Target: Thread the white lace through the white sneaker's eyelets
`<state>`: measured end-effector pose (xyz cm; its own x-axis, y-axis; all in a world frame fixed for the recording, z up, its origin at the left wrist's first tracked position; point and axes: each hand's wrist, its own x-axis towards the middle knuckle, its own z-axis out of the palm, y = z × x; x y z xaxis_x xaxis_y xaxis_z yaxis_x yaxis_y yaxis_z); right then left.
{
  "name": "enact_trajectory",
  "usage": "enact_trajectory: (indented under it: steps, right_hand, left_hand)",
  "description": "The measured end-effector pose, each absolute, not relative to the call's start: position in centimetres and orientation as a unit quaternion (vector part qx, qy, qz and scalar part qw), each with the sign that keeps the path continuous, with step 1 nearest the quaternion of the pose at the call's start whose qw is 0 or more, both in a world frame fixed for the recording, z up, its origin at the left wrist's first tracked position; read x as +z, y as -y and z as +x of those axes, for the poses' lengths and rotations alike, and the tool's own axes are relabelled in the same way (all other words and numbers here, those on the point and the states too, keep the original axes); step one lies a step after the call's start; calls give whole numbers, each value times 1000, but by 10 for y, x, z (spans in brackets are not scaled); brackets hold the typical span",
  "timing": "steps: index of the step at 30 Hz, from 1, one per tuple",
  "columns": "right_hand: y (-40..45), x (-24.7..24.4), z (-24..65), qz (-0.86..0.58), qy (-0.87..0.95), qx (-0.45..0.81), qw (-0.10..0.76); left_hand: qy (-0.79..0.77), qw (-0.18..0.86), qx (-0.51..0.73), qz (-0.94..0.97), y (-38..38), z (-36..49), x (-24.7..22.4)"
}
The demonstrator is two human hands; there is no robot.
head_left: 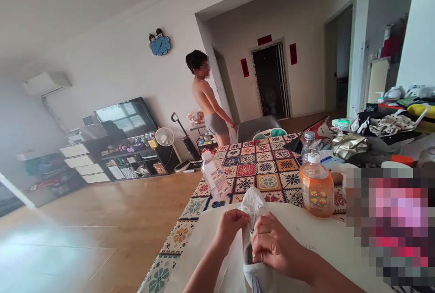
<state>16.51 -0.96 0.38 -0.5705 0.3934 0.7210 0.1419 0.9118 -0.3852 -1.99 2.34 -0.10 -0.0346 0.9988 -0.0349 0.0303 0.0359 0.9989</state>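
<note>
A white lace-up shoe (251,197) lies on a large white sheet (326,243), its toe pointing away from me. At the left edge of the lacing, my left hand (231,229) is closed in a pinch on the shoelace. My right hand (273,245) curls over the right side of the shoe's opening, its fingers bent and gripping there. What its fingertips hold inside the opening is partly hidden. A clear bottle (215,177) stands beyond my left hand, and a bottle of orange colour with a white cap (316,191) is beyond my right.
A patterned cloth (244,170) covers the table. Clothes and packages (390,123) pile up at the right, near a small clear bottle (308,145). Beyond the table stand a person (205,95) and a grey chair (260,125). Wooden floor (136,220) lies at the left.
</note>
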Motion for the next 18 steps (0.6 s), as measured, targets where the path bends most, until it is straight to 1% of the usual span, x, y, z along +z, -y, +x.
enact_trajectory:
  steps: [4, 7, 9, 11, 12, 14, 16, 18]
  right_hand:
    - [8, 8, 166, -232, 882, 128, 390]
    - [5, 9, 166, -308, 865, 123, 377]
    - [2, 9, 166, -335, 852, 148, 375]
    - [2, 10, 166, -332, 831, 201, 397]
    - [3, 12, 167, -317, 815, 249, 416]
    - [6, 19, 171, -237, 771, 394, 440]
    - [10, 28, 177, -89, 719, 551, 414]
    - [11, 35, 183, 50, 678, 637, 364]
  left_hand:
    - [-514, 498, 454, 531, -23, -26, -2]
    - [-505, 491, 473, 530, -18, -32, -9]
    - [-500, 481, 479, 538, -13, -35, -14]
    - [-484, 474, 452, 581, -5, -38, -15]
    - [-472, 468, 432, 610, -1, -38, -13]
    - [-464, 449, 408, 646, 7, -37, -8]
    - [-478, 422, 407, 654, 14, -34, -3]
    - [-501, 392, 410, 653, 18, -30, 2]
